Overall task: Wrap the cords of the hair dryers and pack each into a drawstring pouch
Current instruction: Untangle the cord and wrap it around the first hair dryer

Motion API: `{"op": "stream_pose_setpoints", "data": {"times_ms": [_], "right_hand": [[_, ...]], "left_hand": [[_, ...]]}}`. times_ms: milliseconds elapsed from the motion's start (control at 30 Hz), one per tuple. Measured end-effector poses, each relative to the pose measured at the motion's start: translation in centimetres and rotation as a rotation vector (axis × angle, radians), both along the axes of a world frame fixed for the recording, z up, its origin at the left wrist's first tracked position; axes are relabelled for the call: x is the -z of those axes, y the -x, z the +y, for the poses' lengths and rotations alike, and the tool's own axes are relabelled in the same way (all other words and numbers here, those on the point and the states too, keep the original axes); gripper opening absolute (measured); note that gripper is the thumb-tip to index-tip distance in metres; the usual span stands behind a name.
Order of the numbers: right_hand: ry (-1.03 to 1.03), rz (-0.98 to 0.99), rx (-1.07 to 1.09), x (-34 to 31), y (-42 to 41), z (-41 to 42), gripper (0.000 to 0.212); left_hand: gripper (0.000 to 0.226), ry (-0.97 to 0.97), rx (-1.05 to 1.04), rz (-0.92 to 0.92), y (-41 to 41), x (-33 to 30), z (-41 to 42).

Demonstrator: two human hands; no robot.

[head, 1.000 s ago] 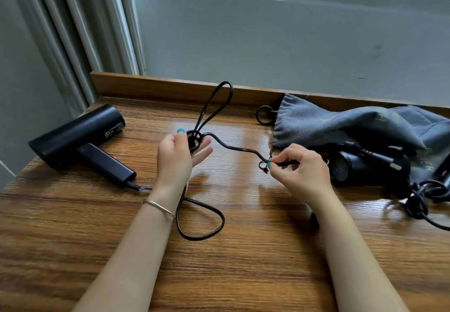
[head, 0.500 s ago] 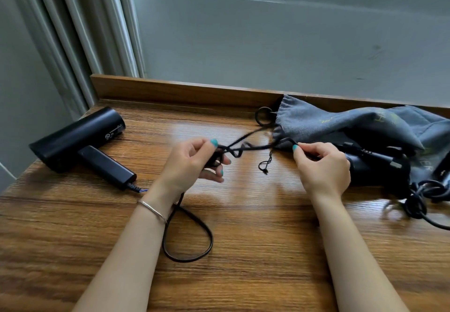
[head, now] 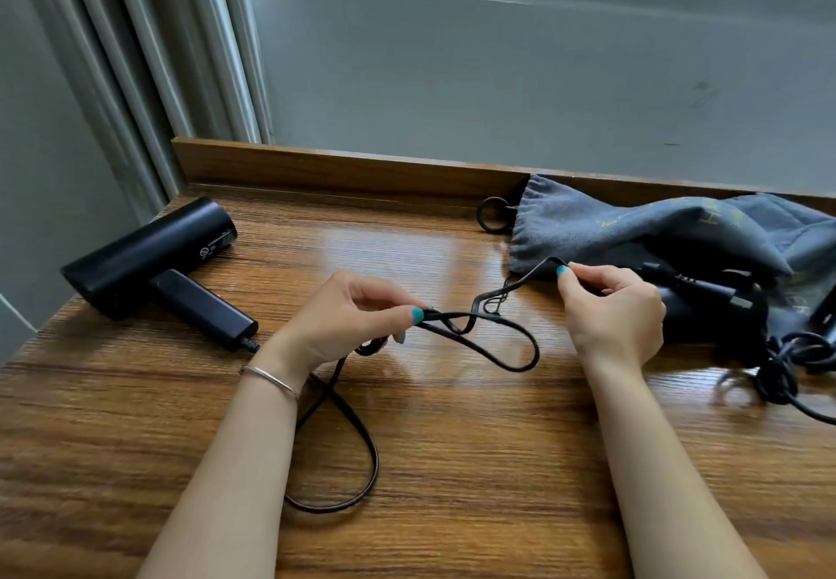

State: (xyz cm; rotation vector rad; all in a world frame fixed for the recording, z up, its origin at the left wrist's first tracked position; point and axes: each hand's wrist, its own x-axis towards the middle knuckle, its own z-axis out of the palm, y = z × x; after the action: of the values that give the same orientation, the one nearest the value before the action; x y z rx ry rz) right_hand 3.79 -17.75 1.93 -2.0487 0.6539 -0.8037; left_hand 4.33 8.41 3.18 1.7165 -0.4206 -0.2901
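Black cord (head: 486, 348) strung mid-tabletop between both hands, one loop sagging between them, another lying on the wood near the front edge. Bare tabletop (head: 452, 465) around it. Left hand (head: 344, 320) pinches the cord at thumb and forefinger; right hand (head: 615, 311) pinches its far bend. Hair dryer (head: 154, 257) lies far left, near the edge. Grey pouches (head: 633, 225) heaped right, apparently over a second dryer.

We see a wood-grain counter (head: 452, 465) with a glossy sheen, a matt black plastic hair dryer (head: 149, 257), a smooth black rubbery cord (head: 497, 343), a soft grey cloth pouch (head: 588, 225) and a thin metal bracelet (head: 271, 380).
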Motion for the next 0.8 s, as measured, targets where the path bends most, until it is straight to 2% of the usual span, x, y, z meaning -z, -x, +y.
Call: {"op": "stream_pose_setpoints", "data": {"times_ms": [133,233,500,567,667,800], "right_hand": [[-0.053,-0.061,0.027,0.0,0.1,0.0,0.014],[-0.095,-0.113,0.041,-0.1,0.3,0.2,0.015],[-0.260,-0.196,0.128,-0.2,0.2,0.0,0.017],[-0.287,-0.210,0.117,-0.3,0.3,0.0,0.018],[-0.286,-0.196,0.083,-0.3,0.4,0.1,0.018],[-0.267,-0.184,0.072,-0.2,0.3,0.2,0.017]], "left_hand": [[0.008,-0.142,0.041,-0.006,-0.3,0.4,0.0],[0.009,-0.330,0.001,-0.031,-0.3,0.7,-0.4],[0.017,-0.509,-0.057,-0.081,-0.6,1.0,-0.4],[0.015,-0.514,-0.100,-0.098,-0.8,1.1,-0.4],[0.001,-0.421,-0.215,-0.068,-1.0,0.8,-0.3],[0.029,-0.342,-0.148,-0.022,-0.8,0.5,0.0]]}}
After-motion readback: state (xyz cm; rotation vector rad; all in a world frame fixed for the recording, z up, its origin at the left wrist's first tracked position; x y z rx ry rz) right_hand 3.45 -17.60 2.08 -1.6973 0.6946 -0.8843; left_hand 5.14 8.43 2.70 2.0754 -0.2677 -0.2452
